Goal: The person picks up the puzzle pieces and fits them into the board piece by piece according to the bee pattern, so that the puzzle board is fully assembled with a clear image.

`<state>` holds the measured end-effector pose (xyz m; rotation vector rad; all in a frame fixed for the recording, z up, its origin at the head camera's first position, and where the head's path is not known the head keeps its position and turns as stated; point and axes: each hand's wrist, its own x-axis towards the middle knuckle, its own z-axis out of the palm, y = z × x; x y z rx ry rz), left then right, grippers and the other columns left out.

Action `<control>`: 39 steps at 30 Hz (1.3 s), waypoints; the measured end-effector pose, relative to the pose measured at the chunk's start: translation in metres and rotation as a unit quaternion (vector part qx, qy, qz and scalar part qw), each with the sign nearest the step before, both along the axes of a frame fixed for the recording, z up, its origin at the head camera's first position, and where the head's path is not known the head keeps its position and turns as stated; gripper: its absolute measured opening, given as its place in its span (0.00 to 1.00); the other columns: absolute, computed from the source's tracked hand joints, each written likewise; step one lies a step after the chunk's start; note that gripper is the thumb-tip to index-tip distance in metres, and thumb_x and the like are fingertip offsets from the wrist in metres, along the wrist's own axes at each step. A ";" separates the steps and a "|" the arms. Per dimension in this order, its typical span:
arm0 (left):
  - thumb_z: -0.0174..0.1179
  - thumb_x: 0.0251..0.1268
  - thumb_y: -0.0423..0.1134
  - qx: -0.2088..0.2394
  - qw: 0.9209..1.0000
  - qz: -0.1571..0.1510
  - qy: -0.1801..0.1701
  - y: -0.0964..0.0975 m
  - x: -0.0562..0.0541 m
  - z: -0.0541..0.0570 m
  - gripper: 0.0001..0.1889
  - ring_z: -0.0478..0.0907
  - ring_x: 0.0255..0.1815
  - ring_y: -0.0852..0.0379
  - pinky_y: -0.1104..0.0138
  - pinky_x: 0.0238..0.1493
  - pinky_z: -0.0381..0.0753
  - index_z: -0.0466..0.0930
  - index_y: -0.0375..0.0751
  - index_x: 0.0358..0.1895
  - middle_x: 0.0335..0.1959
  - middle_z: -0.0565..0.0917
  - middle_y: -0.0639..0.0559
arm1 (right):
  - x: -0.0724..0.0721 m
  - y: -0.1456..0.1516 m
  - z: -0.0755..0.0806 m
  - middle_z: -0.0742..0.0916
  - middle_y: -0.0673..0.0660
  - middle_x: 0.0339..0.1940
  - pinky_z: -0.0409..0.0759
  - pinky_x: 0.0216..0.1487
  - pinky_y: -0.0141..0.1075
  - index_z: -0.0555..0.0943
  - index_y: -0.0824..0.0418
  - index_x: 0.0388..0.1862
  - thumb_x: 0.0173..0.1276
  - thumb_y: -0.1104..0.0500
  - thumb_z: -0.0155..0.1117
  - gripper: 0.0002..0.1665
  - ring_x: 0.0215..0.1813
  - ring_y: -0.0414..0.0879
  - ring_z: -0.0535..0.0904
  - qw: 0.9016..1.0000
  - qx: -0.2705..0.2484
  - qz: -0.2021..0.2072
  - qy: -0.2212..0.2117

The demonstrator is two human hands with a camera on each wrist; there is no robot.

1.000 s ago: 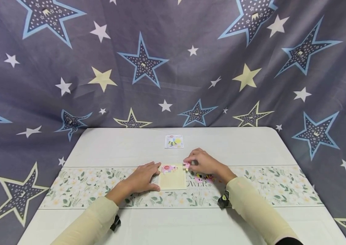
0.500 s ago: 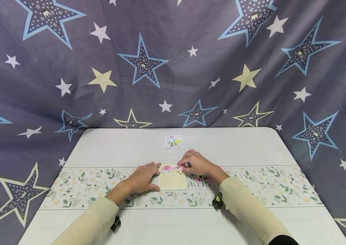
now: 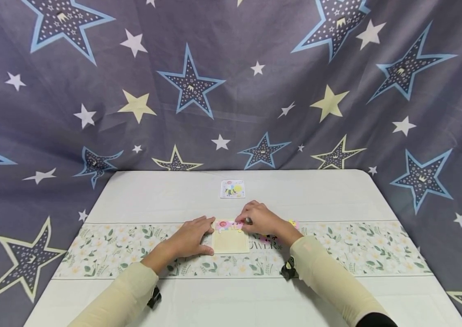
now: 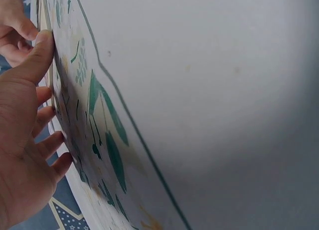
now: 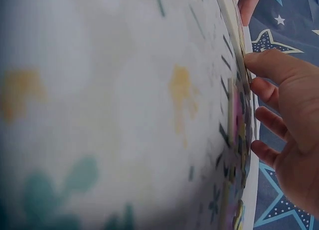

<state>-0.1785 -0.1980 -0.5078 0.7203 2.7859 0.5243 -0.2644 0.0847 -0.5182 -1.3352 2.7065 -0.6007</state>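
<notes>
"How many boards?"
"One board (image 3: pixel 231 244). One pink piece (image 3: pixel 236 226) lay at its far right corner, pinched by the right hand (image 3: pixel 261 218); the left hand (image 3: pixel 191 236), thumb and fingers apart, touched its left edge."
"Others?"
"Loose pieces (image 3: pixel 269 238) right of the board, too hidden to count; one picture card (image 3: pixel 232 189) beyond it."
"Around it?"
"White table (image 3: pixel 206 297) with a floral band (image 3: pixel 120 240) beneath, star-printed cloth (image 3: pixel 235 113) behind."
"Changed?"
"A second earlier, the piece was at the board's right edge, farther out."
</notes>
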 end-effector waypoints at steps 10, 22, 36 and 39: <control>0.70 0.58 0.62 -0.006 1.000 0.001 -0.003 0.000 0.000 -0.001 0.40 0.57 0.82 0.39 0.41 0.79 0.58 0.75 0.40 0.67 0.81 0.63 0.45 | 0.005 -0.003 0.003 0.86 0.47 0.45 0.75 0.58 0.47 0.89 0.48 0.54 0.70 0.53 0.70 0.15 0.60 0.49 0.78 0.999 0.025 -0.025 -0.021; 0.70 0.57 0.62 -0.014 1.000 -0.002 0.008 0.000 0.000 -0.001 0.37 0.58 0.82 0.40 0.41 0.79 0.59 0.78 0.42 0.64 0.81 0.63 0.45 | 0.010 -0.002 0.011 0.86 0.49 0.47 0.75 0.57 0.49 0.87 0.49 0.58 0.74 0.54 0.65 0.16 0.62 0.51 0.77 0.998 0.050 -0.019 -0.020; 0.70 0.58 0.61 -0.006 1.000 -0.007 0.005 0.000 0.001 -0.001 0.37 0.58 0.82 0.38 0.40 0.78 0.60 0.78 0.40 0.63 0.80 0.64 0.43 | 0.006 0.019 0.016 0.89 0.49 0.50 0.74 0.68 0.54 0.87 0.51 0.57 0.73 0.56 0.65 0.16 0.65 0.53 0.78 0.998 0.016 -0.056 -0.011; 0.71 0.58 0.62 -0.008 1.000 -0.006 0.003 -0.001 0.001 -0.001 0.37 0.57 0.82 0.39 0.41 0.79 0.59 0.78 0.40 0.64 0.81 0.63 0.44 | 0.005 0.024 0.016 0.89 0.49 0.49 0.74 0.68 0.54 0.87 0.51 0.57 0.72 0.56 0.65 0.16 0.64 0.52 0.79 0.998 0.016 -0.062 -0.018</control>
